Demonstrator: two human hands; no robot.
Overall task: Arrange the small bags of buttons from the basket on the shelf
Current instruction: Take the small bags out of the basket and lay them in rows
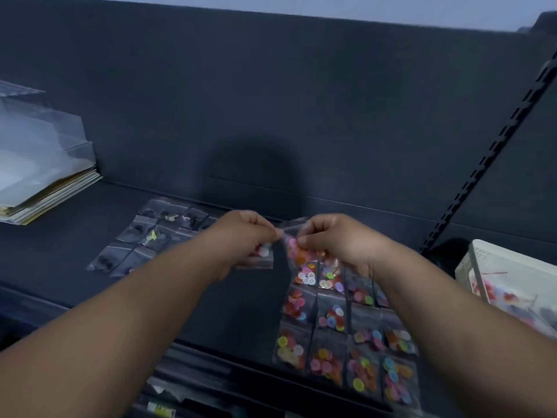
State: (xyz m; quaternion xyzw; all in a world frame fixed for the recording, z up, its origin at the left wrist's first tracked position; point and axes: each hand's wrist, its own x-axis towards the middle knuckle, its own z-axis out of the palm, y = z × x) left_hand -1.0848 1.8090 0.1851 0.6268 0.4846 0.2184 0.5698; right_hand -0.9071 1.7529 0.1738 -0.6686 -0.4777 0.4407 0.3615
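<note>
Both hands raised over the dark shelf (pixel 75 236), each pinched on a small clear bag. Left hand (pixel 241 236) closed on a bag of reddish and white buttons (pixel 261 255); right hand (pixel 337 239) closed, thumb and forefinger, on the top edge of a bag of pink and orange buttons (pixel 297 251). The two bags meet at the fingertips, possibly stuck together or being pulled apart; motion blur there leaves it unclear. Step in hand, as judged: separate the pair and lay each in place. Best done by gripping the sealed top strips, not the button-filled bellies, and peeling sideways so neither seal pops. A grid of coloured-button bags (pixel 346 342) already lies flat on the shelf below the right forearm, rows touching edge to edge; a second cluster of dark-button bags (pixel 144 236) lies to the left, well apart. Open shelf between the two groups. The white basket (pixel 506 276) stands at far right, more bags inside. A stack of papers and clear sleeves (pixel 45 176) occupies the shelf's left end. Risk: the right forearm hangs directly over the laid grid and could sweep rows askew on lowering.
</note>
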